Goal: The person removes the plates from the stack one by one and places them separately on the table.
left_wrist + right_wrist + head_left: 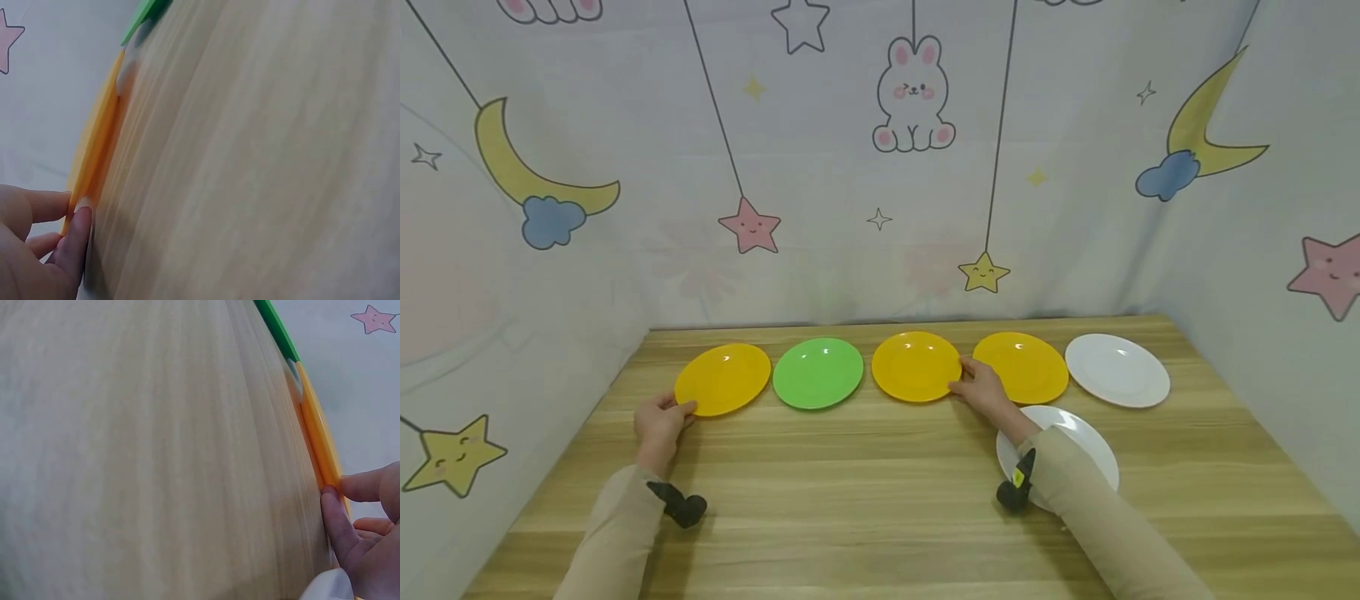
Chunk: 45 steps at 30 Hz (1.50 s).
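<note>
At the far left of the row, my left hand (661,423) pinches the near-left rim of a yellow plate (723,380); in the left wrist view the thumb and fingers lie on opposite faces of that plate (94,147). My right hand (983,388) pinches the right rim of another yellow plate (917,367), mid-row, also seen edge-on as a yellow plate (319,431) in the right wrist view. Between these two lies a green plate (818,373). Just right of my right hand is a third yellow plate (1026,367).
A white plate (1117,371) ends the row on the right. Under my right forearm, a second white plate (1078,433) is partly covered. The wooden table (850,508) meets a printed cloth backdrop (827,167) at the back and sides.
</note>
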Motion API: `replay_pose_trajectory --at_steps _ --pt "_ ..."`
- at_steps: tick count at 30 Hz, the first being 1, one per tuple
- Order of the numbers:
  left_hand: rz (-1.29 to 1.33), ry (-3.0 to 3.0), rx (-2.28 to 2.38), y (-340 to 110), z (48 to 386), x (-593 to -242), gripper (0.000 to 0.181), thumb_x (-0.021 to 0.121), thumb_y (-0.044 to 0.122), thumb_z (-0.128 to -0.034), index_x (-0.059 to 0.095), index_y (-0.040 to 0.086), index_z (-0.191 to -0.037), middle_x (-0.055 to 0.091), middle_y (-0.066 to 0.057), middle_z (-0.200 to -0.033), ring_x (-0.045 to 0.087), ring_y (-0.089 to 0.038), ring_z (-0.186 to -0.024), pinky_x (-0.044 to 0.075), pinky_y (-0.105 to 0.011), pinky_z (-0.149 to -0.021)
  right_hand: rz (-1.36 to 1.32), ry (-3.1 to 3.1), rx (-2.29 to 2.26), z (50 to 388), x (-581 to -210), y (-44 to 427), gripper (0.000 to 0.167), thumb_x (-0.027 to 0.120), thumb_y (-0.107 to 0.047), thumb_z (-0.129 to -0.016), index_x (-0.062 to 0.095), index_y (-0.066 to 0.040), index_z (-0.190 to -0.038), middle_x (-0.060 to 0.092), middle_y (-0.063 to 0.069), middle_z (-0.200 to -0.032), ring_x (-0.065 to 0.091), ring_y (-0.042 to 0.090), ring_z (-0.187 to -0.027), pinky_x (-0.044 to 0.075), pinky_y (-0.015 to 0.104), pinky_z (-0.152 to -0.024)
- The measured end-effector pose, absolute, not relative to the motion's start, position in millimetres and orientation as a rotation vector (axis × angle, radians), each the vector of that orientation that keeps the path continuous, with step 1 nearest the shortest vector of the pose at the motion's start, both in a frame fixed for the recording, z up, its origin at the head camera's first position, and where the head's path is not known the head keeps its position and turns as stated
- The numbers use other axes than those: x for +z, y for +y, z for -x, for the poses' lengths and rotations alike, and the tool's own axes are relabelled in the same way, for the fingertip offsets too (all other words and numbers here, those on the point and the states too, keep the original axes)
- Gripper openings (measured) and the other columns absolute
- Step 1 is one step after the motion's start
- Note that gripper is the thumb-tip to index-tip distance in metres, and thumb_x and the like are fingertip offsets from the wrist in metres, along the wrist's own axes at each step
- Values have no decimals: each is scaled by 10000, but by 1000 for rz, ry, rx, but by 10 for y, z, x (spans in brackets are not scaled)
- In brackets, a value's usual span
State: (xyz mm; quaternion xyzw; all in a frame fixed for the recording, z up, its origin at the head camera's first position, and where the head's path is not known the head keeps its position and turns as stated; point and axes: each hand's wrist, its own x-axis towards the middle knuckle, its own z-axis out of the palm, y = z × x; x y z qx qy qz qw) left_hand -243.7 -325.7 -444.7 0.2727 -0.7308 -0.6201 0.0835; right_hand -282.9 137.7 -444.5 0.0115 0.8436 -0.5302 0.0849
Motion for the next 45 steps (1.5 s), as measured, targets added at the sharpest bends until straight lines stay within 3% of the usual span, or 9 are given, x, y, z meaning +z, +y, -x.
replay_pose_trajectory --at_steps 5,15,23,28,32,36,45 --pt "-823 -2323 -1709 -3253 2440 -4443 582 579 -15 -835 303 -145 -1331 401 -312 -1250 463 71 -564 503 -102 -562 -33 2509 -1589 2823 -4436 1378 622 576 -40 -872 258 48 -1399 262 207 -1447 403 299 -1242 514 319 -831" --pt "-766 -2486 -1489 -3250 2395 -4406 510 612 55 -820 423 -188 -1227 512 -310 -1091 505 11 -544 495 -123 -511 -42 2513 -1615 2822 -4444 1374 618 576 -17 -866 262 57 -1393 270 220 -1438 401 307 -1241 520 305 -816" --pt "-782 -2391 -1595 -3265 2367 -4420 539 599 32 -834 371 -173 -1277 462 -314 -1158 512 52 -524 502 -113 -527 -90 2474 -1745 2823 -4487 1335 615 597 15 -841 299 50 -1378 314 203 -1418 553 288 -1081 540 251 -747" --pt "-794 -2371 -1607 -3254 2370 -4400 545 601 31 -835 366 -162 -1287 448 -315 -1183 510 55 -530 503 -111 -533 -157 2495 -1769 2827 -4505 1338 599 628 9 -817 366 20 -1356 392 179 -1377 610 209 -950 544 230 -710" --pt "-801 -2357 -1607 -3245 2376 -4392 541 601 22 -831 370 -163 -1284 454 -318 -1185 500 61 -523 502 -109 -532 -210 2524 -1768 2824 -4494 1341 565 653 -6 -798 440 -1 -1321 473 174 -1317 613 130 -802 546 216 -674" --pt "-783 -2357 -1605 -3248 2375 -4408 514 589 -2 -829 384 -178 -1266 468 -321 -1164 499 63 -523 503 -109 -536 -264 2468 -1838 2814 -4453 1328 538 655 11 -788 478 5 -1295 546 196 -1226 612 115 -761 549 217 -654" --pt "-734 -2351 -1636 -3261 2368 -4446 497 578 -27 -828 383 -199 -1251 463 -342 -1166 506 71 -535 510 -114 -555 -453 2095 -2060 2789 -4357 1381 525 557 60 -820 460 -45 -1326 517 212 -1231 611 87 -665 547 200 -601"
